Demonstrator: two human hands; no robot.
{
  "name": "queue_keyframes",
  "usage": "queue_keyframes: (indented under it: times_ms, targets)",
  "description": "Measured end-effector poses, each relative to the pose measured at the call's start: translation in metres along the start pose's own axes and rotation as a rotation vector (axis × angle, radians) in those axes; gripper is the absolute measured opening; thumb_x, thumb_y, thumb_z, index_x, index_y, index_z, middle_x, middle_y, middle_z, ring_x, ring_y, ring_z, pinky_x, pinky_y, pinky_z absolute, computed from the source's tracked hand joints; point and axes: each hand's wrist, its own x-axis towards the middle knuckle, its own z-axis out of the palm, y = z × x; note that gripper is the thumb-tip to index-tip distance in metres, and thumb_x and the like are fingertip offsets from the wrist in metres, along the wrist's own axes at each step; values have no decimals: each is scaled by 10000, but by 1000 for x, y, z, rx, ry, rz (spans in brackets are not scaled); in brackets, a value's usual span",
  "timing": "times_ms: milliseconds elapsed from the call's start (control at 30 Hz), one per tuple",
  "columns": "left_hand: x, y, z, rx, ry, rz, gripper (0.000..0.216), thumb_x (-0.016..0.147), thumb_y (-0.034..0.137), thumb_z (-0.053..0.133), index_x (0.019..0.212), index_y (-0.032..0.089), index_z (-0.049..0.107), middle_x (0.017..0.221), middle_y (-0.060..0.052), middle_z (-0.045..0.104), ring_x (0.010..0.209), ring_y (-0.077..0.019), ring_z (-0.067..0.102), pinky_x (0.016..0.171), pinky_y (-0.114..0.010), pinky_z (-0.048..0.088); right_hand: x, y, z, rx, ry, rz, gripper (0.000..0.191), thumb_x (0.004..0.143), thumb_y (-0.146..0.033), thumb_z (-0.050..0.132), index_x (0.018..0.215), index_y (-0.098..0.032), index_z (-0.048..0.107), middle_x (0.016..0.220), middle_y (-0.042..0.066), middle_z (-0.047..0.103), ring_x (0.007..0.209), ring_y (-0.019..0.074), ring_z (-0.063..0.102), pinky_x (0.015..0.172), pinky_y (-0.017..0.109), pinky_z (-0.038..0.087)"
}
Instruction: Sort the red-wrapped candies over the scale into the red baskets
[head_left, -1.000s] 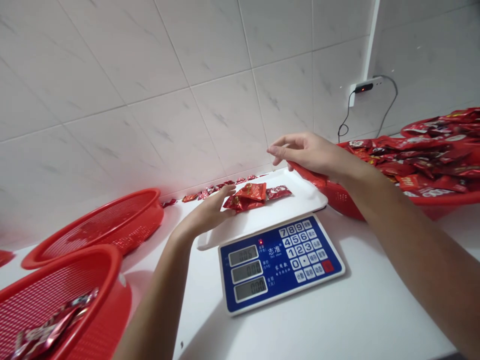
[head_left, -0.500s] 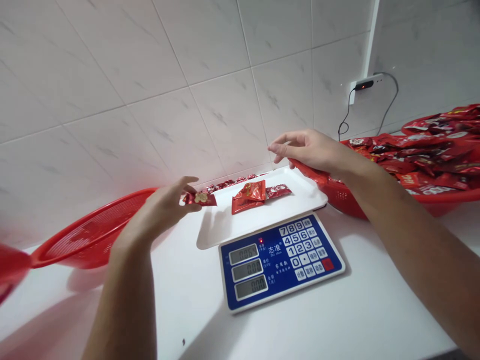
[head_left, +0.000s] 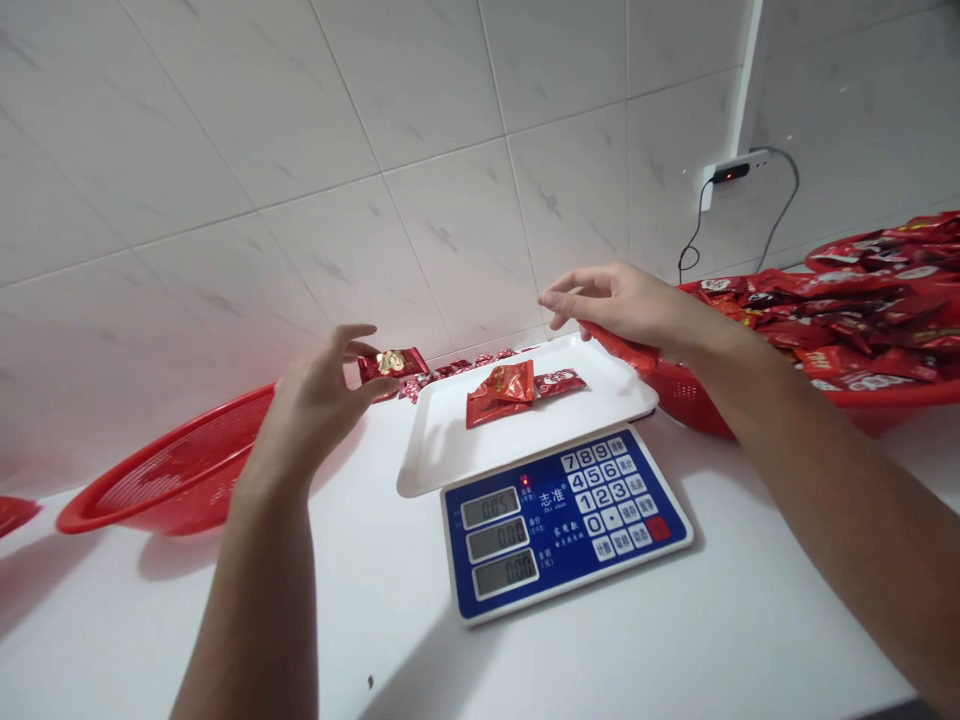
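My left hand (head_left: 319,395) pinches a small red snack packet (head_left: 393,363) between thumb and fingers, held in the air left of the scale's white tray (head_left: 450,445). Two or three red packets (head_left: 510,385) lie on that tray. The blue-faced scale (head_left: 562,520) stands in front of me with its displays lit. My right hand (head_left: 619,305) hovers over the tray's right end with fingers loosely curled; nothing shows between them.
A red basket (head_left: 862,400) heaped with red packets stands at the right. An empty red mesh basket (head_left: 172,475) sits at the left. Loose packets (head_left: 450,370) lie along the tiled wall. A plug and cable (head_left: 727,175) hang on the wall.
My left hand picked one packet off the tray and carried it left and up. The view shifted, so the near left basket is out of sight. My right hand stayed put.
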Motion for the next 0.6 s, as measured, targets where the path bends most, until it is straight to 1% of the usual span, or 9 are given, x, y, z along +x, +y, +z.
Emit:
queue_keyframes:
  times_ms: [233, 400, 500, 600]
  targets:
    - [-5, 13, -1, -23, 75, -2, 508, 737, 382, 671, 1220, 294, 541, 1153, -49, 679, 1111, -305, 597, 909, -422, 458, 5, 7, 0, -16, 6, -35, 291, 866, -478, 651, 965, -208, 696, 934, 81, 720, 561, 116, 571, 439, 239, 415]
    - [-6, 16, 1, -18, 63, -19, 504, 751, 376, 670, 1232, 295, 544, 1183, -51, 668, 1024, -293, 622, 898, -435, 456, 5, 8, 0, -30, 9, -41, 316, 858, -502, 649, 971, -211, 697, 897, 79, 718, 552, 119, 563, 448, 247, 414]
    - [-5, 12, 5, -25, 20, 0, 510, 753, 401, 665, 1236, 294, 542, 1159, -58, 674, 1026, -290, 618, 899, -439, 448, 6, 9, 0, -34, 0, -50, 326, 858, -517, 640, 974, -217, 694, 940, 75, 720, 572, 119, 570, 471, 250, 425]
    - [-4, 9, 16, -66, -106, 16, 515, 747, 456, 659, 1215, 268, 556, 1110, -80, 694, 1020, -291, 627, 873, -431, 463, 6, 11, -1, -40, -16, -67, 341, 863, -530, 626, 989, -219, 689, 963, 74, 719, 601, 123, 581, 495, 251, 432]
